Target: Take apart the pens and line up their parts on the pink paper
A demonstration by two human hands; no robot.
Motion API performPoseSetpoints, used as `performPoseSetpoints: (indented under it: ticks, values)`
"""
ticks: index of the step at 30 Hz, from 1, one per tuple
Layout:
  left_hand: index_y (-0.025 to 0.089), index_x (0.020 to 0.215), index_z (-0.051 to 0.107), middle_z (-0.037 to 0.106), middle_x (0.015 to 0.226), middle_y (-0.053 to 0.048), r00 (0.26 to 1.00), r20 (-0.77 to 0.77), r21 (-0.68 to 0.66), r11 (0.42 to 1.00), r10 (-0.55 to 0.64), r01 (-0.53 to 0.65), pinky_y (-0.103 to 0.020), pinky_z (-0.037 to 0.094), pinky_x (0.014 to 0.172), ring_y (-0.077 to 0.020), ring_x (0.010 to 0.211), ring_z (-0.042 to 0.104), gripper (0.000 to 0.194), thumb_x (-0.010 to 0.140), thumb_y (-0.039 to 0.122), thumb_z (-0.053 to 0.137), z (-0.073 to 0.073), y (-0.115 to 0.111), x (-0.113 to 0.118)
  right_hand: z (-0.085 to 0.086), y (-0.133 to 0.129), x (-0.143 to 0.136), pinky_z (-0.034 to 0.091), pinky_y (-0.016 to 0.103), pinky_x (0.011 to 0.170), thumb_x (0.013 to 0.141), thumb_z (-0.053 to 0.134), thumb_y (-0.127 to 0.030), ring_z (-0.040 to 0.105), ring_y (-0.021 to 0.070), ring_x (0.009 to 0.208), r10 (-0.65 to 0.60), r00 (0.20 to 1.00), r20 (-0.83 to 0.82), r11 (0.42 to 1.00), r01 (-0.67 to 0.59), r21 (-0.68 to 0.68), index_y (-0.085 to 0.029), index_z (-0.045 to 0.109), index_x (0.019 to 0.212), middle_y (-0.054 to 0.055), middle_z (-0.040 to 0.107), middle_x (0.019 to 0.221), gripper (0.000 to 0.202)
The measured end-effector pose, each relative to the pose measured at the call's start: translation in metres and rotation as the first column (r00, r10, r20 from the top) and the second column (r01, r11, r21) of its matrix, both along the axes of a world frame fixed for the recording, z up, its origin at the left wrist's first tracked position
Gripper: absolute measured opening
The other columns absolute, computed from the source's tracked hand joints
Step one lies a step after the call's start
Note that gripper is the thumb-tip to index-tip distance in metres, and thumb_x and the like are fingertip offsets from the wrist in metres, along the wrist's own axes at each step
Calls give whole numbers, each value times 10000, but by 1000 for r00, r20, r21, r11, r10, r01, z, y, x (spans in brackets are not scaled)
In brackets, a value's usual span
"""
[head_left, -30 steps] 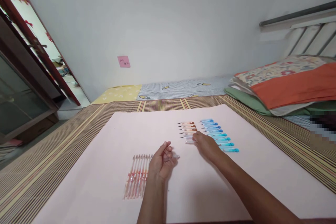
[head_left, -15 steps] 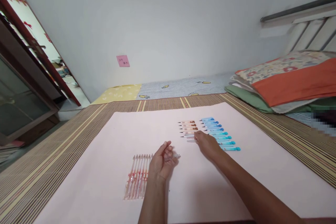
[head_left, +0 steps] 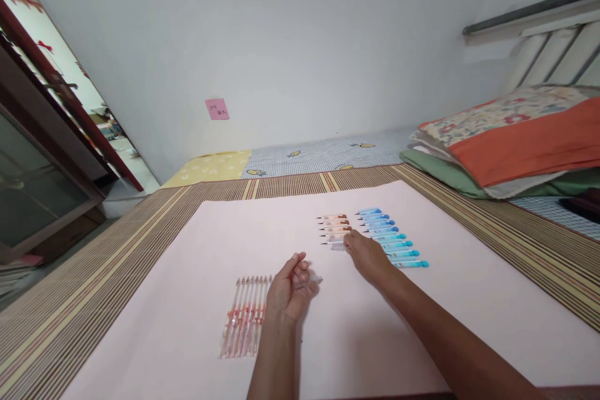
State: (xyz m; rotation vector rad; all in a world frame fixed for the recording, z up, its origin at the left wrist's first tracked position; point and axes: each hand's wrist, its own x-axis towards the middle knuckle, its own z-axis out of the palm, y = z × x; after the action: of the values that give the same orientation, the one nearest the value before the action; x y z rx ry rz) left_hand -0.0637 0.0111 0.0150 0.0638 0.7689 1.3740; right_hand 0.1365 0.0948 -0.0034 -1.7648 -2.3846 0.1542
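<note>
Lower frame, just right of centre: right hand (head_left: pixel 368 254) fingers closed on pale stick (head_left: pixel 337 248) beside brown pens (head_left: pixel 338 222), left hand (head_left: pixel 289 287) curled round clear piece (head_left: pixel 315 280); low wrist could skew blue pens (head_left: pixel 388 237).

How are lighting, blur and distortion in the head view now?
Head view: diffuse light; soft shadow on the pale pink flat sheet, lower centre; reddish-brown door slants at left, probably wide-angle distortion; small translucent piece at the bare left hand too indistinct to identify.
</note>
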Motion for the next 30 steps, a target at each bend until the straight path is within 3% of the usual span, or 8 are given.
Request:
performPoseSetpoints:
  ticks: [12,21,25,30]
  values:
    - [90,910,676,609,636,26,1000,-6,5,1000,-9,9,-230,499,482,-38,418,440,127,946,186,602,-7,0,-1,-3,2,-3,264,282,626,971,449,-103,623,159,842,10,1000,9,1000,-10,3,-182,601,947,77,638,1150,173]
    - [85,912,678,605,643,23,1000,2,17,1000,-16,16,-224,464,460,-50,426,451,113,928,185,628,-7,1,-1,3,-3,-5,271,290,624,947,449,-87,624,171,840,-4,1000,26,1000,4,19,-182,610,955,87,645,1140,187]
    - [90,915,682,604,647,27,1000,3,19,1000,-14,14,-230,468,463,-47,421,434,104,900,192,666,-10,1,-1,4,-3,-1,293,287,639,922,527,-143,615,176,839,-2,999,-40,999,3,40,-189,608,1008,82,638,1147,127]
    - [86,906,682,600,648,30,1000,16,41,999,-16,15,-222,467,461,-39,414,423,102,889,186,678,-11,0,-2,15,-4,10,359,284,699,1020,352,-256,596,175,806,-47,957,-287,996,68,66,-196,602,893,78,651,989,287]
